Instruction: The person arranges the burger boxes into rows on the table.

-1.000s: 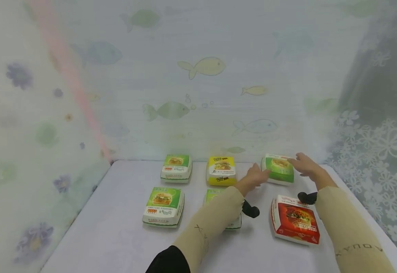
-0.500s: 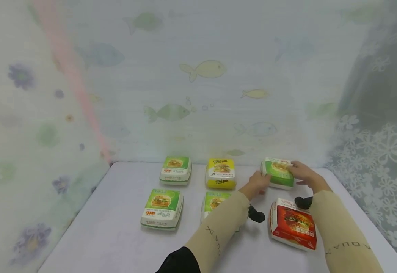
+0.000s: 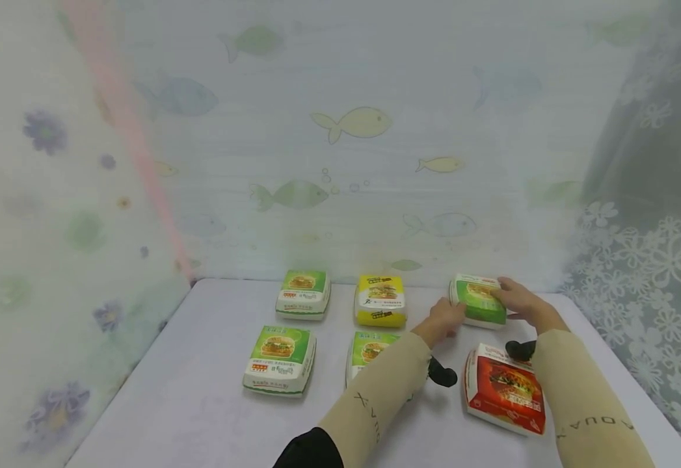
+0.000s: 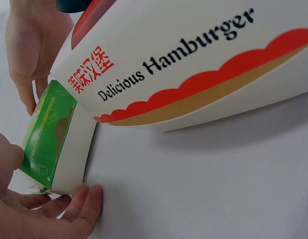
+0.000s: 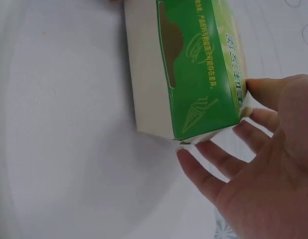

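Note:
At the back right of the table, both hands hold a green-and-white hamburger box (image 3: 478, 303) lying flat with its lid shut. My left hand (image 3: 444, 318) grips its left end; in the left wrist view the thumb is on the green top and the fingers bend along the lower edge. The right hand (image 3: 524, 304) grips the opposite end. In the right wrist view the thumb of the right hand (image 5: 263, 169) touches a top corner of the green box (image 5: 199, 74), with fingertips along the end wall. A red hamburger box (image 3: 507, 387) lies nearer, between the forearms.
A yellow box (image 3: 380, 301) stands left of the left hand. Green boxes stand at back left (image 3: 303, 295) and front left (image 3: 280, 361); another green box (image 3: 369, 348) is partly hidden by the left sleeve. The white table (image 3: 200, 364) meets a fish-patterned curtain (image 3: 293, 156) behind.
Both hands have closed in on the back-right green box from either side and now grip it. The view has shifted slightly; the box itself shows no clear movement.

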{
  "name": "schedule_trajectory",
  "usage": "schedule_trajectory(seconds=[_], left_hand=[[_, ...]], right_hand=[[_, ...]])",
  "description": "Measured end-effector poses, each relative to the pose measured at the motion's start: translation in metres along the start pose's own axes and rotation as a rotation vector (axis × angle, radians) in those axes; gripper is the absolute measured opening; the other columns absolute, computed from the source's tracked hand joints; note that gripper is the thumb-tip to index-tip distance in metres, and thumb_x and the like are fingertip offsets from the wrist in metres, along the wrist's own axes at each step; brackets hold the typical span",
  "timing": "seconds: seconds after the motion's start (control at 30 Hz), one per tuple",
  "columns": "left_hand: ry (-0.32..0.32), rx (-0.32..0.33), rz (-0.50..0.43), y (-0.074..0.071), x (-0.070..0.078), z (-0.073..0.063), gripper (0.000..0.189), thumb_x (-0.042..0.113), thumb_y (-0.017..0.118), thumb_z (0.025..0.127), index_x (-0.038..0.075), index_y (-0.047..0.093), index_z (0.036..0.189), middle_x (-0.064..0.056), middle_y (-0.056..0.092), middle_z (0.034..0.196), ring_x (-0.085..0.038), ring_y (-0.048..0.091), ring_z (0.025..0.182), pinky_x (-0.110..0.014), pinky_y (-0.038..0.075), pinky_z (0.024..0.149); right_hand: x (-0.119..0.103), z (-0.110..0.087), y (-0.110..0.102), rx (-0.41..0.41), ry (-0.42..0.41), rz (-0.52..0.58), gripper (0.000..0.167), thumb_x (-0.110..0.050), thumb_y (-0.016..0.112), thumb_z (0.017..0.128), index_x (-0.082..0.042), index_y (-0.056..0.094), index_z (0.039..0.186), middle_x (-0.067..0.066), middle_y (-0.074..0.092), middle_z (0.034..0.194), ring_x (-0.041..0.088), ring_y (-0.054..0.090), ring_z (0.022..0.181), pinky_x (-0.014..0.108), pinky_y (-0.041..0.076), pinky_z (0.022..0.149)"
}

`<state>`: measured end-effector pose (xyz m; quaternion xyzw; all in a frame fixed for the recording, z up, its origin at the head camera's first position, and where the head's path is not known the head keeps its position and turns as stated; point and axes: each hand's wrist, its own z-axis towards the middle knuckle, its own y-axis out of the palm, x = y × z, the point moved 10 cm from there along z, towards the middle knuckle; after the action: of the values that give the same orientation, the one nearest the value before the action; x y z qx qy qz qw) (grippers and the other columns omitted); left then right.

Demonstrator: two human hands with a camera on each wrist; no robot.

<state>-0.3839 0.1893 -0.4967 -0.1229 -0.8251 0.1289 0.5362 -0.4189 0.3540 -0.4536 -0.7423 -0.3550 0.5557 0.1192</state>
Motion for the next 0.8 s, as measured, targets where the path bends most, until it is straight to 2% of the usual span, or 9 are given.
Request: schedule_trajectory(seconds=[0.2, 0.37, 0.5, 0.63, 0.73, 0.8], left_hand=[[0.004, 0.0, -0.012, 0.0, 0.001, 0.001, 0.048, 0.037, 0.059, 0.104, 0.003, 0.053, 0.138, -0.01, 0.059, 0.108, -0.023, 0.057, 0.084, -0.041, 0.055, 0.079], [0.003, -0.009, -0.009, -0.005, -0.006, 0.003, 0.047, 0.037, 0.057, 0.105, 0.003, 0.053, 0.137, -0.011, 0.058, 0.108, -0.024, 0.057, 0.088, -0.042, 0.055, 0.083], [0.004, -0.001, -0.006, -0.011, -0.007, 0.002, 0.045, 0.036, 0.053, 0.106, 0.003, 0.053, 0.136, -0.011, 0.057, 0.104, -0.025, 0.057, 0.086, -0.043, 0.055, 0.082], [0.007, -0.001, -0.038, -0.018, -0.005, 0.001, 0.045, 0.034, 0.05, 0.108, 0.002, 0.052, 0.139, -0.011, 0.056, 0.103, -0.025, 0.056, 0.086, -0.043, 0.057, 0.081], [0.002, -0.002, -0.065, -0.022, -0.005, 0.003, 0.046, 0.033, 0.049, 0.108, 0.002, 0.049, 0.143, -0.012, 0.057, 0.105, -0.025, 0.056, 0.089, -0.043, 0.058, 0.082], [0.002, 0.0, -0.066, -0.023, -0.004, 0.004, 0.049, 0.033, 0.049, 0.108, 0.003, 0.046, 0.147, -0.014, 0.058, 0.113, -0.026, 0.057, 0.091, -0.043, 0.058, 0.082]], right_hand=[[-0.001, -0.001, -0.002, -0.009, -0.002, -0.01, 0.071, -0.027, 0.033, 0.111, 0.012, -0.005, 0.156, 0.042, -0.001, 0.159, 0.06, 0.014, 0.145, 0.068, 0.035, 0.111], [-0.003, -0.006, 0.001, -0.028, 0.012, -0.063, 0.073, -0.027, 0.036, 0.11, 0.018, -0.002, 0.153, 0.046, 0.004, 0.155, 0.062, 0.021, 0.141, 0.068, 0.039, 0.108], [-0.008, -0.015, 0.0, -0.036, 0.034, -0.166, 0.072, -0.031, 0.04, 0.109, 0.021, 0.01, 0.149, 0.048, 0.021, 0.148, 0.062, 0.032, 0.134, 0.067, 0.044, 0.103], [-0.017, -0.025, -0.001, -0.023, 0.044, -0.302, 0.067, -0.034, 0.046, 0.106, 0.025, 0.029, 0.133, 0.044, 0.044, 0.128, 0.059, 0.048, 0.119, 0.064, 0.05, 0.095], [-0.021, -0.03, 0.0, -0.019, 0.056, -0.373, 0.067, -0.036, 0.048, 0.105, 0.025, 0.035, 0.13, 0.042, 0.048, 0.124, 0.056, 0.051, 0.116, 0.062, 0.052, 0.092], [-0.022, -0.032, 0.0, -0.011, 0.065, -0.4, 0.069, -0.037, 0.048, 0.105, 0.026, 0.037, 0.131, 0.042, 0.049, 0.124, 0.055, 0.052, 0.115, 0.061, 0.052, 0.092]])
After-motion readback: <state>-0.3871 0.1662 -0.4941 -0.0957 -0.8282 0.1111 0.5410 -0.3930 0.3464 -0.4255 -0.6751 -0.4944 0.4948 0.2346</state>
